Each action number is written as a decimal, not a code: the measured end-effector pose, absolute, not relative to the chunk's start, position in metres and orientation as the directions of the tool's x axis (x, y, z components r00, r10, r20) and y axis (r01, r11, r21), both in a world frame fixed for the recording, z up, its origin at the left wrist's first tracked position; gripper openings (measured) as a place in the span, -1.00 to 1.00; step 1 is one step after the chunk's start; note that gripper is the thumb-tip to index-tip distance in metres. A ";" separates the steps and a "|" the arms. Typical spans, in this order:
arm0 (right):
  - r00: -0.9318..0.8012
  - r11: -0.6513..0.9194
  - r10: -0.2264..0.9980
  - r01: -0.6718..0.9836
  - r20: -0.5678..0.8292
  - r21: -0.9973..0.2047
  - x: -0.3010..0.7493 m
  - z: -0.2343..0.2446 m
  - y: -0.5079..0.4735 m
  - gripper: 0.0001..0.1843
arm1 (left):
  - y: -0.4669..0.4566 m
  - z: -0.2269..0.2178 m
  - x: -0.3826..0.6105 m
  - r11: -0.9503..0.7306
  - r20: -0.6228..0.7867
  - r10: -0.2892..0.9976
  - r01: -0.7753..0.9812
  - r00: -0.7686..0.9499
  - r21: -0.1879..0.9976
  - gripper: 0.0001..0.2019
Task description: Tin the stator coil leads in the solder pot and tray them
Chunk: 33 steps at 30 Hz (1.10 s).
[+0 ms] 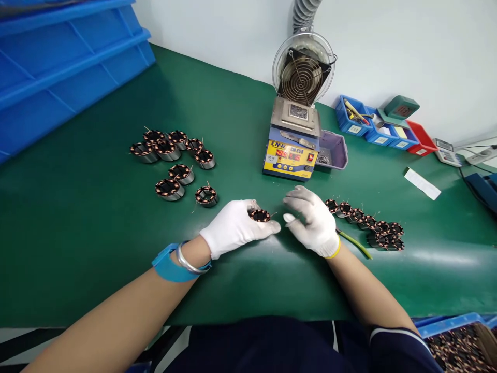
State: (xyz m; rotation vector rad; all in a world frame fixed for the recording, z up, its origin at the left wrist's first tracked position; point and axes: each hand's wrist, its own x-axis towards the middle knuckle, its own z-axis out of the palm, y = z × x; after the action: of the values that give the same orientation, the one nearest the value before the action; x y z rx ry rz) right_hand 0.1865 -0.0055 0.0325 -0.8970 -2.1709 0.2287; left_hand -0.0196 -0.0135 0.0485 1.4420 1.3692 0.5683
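My left hand (236, 227), in a white glove, is closed around a small stator with copper windings (259, 215) just above the green mat (97, 243). My right hand (312, 220), also gloved, hovers beside it with fingers curled toward the stator's wire ends; a thin yellow-green stick (355, 242) pokes out from under its wrist side. A row of wound stators (367, 224) lies right of my right hand. Another group of stators (173, 160) lies on the mat to the left.
A yellow and blue solder pot (291, 150) with a fume fan (303, 70) stands behind my hands. A purple tray (334, 150) sits beside it. Blue and red small bins (378, 127) line the back right. Large blue crates (58, 67) stand at left. A bin of stators (462, 344) is at lower right.
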 end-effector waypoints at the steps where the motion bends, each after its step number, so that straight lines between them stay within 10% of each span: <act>1: -0.547 0.783 0.607 0.537 0.576 -0.314 0.186 0.034 -0.006 -0.70 | -0.014 0.048 -0.019 0.180 -0.306 0.918 0.424 0.253 0.888 -0.60; 10: -0.670 0.856 0.466 0.506 0.578 -0.104 0.198 0.032 0.000 -0.70 | -0.014 0.048 -0.018 0.121 -0.275 0.932 0.515 0.235 0.849 -0.63; 14: -0.384 0.692 0.700 0.572 0.601 -0.440 0.204 0.030 -0.005 -0.80 | -0.012 0.050 -0.018 0.094 -0.224 0.963 0.590 0.151 0.802 -0.62; 18: -0.315 0.348 0.923 0.437 0.221 -0.829 0.182 0.024 -0.023 -0.69 | -0.017 0.044 -0.016 0.007 -0.104 0.989 0.683 0.101 0.731 -0.57; 22: -0.339 0.065 0.940 0.292 -0.040 -0.954 0.155 0.017 -0.034 -0.47 | -0.023 0.030 -0.015 -0.149 0.034 0.980 0.601 0.198 0.786 -0.48; 26: -0.182 0.027 0.983 0.196 -0.009 -0.980 0.142 0.011 -0.036 -0.42 | -0.026 0.019 -0.014 -0.233 0.111 0.963 0.559 0.244 0.795 -0.50; 33: -0.052 0.235 0.966 0.593 0.254 -0.771 0.151 0.011 -0.038 -0.42 | -0.022 0.026 -0.016 -0.193 0.040 0.972 0.697 0.230 0.690 -0.59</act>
State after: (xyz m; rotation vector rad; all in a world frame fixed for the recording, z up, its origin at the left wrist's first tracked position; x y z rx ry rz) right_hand 0.1512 -0.0383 0.0110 -1.4499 -1.7405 0.6137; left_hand -0.0160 -0.0219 0.0262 1.9631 1.5281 0.6582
